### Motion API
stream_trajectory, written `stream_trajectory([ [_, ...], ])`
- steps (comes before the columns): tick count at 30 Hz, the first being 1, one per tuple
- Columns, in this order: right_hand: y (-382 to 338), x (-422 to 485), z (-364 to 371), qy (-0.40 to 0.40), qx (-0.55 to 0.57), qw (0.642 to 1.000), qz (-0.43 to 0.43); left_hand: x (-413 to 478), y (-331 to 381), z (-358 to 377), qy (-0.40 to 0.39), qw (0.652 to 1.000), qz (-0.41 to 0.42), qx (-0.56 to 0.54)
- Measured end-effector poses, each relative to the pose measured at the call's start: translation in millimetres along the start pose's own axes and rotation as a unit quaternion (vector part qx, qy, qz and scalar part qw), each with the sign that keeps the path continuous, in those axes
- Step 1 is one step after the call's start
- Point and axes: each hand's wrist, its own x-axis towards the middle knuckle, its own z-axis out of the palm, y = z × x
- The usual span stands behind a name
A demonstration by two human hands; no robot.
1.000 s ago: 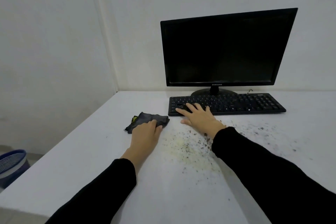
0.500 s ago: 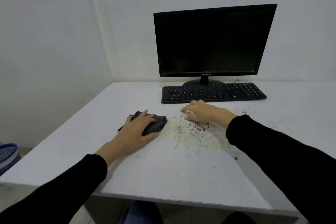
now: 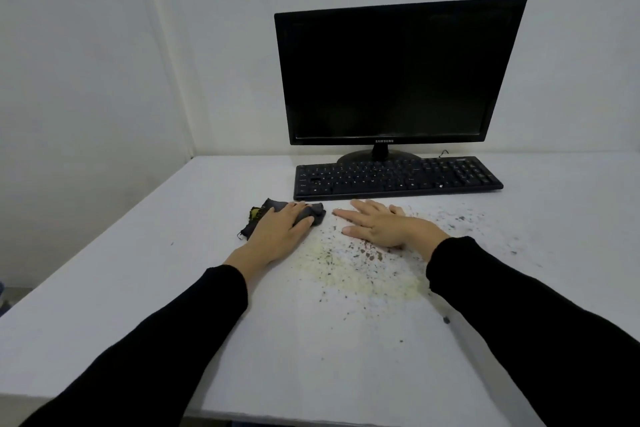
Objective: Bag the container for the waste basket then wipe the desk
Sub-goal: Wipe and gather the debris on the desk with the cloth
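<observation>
monitor (image 3: 394, 76) bezel reads "samsung"; black keyboard (image 3: 394, 177) in front of it, legends too small to read. white desk (image 3: 138, 288) in a corner of plain white walls, yellowish smear (image 3: 360, 270) and dark specks mid-surface. left hand (image 3: 280, 229) fingers curled down on dark grey cloth (image 3: 308, 213), just left of the mess. right hand (image 3: 381, 224) flat, fingers spread, holding nothing.

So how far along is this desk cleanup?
Bagging: cannot tell, since no basket or container shows here. In hand: the left hand presses a dark cloth onto the desk, while the right hand lies flat among the crumbs. Left to do: nearly all the wiping. Dark specks and a yellowish smear cover the middle of the desk, before the keyboard.
</observation>
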Motion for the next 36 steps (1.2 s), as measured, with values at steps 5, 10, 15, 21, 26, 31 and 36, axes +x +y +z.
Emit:
stream_trajectory([
  [5, 0, 1, -2, -0.006, 0.006, 1.000, 0.005, -19, 12, 1, -0.024, 1.000, -0.005, 0.006],
  [10, -5, 0, -6, -0.011, 0.017, 1.000, 0.011, -55, 19, 2, -0.030, 0.999, 0.016, 0.001],
  [15, -8, -4, -6, -0.016, 0.023, 0.999, 0.016, -88, 14, 7, -0.033, 0.998, 0.053, -0.016],
  [21, -11, -5, -6, -0.017, 0.020, 0.999, 0.018, -67, -4, 1, -0.036, 0.998, 0.054, -0.013],
  [26, -11, -5, -6, -0.017, 0.024, 0.999, 0.019, -23, -4, 1, -0.042, 0.999, 0.013, 0.016],
  [31, -10, -2, -8, -0.018, 0.022, 0.999, 0.024, 15, 8, 2, -0.045, 0.999, -0.028, 0.013],
  [36, -9, -1, -6, -0.014, 0.028, 0.999, 0.027, 3, 26, 3, -0.063, 0.998, -0.030, 0.012],
])
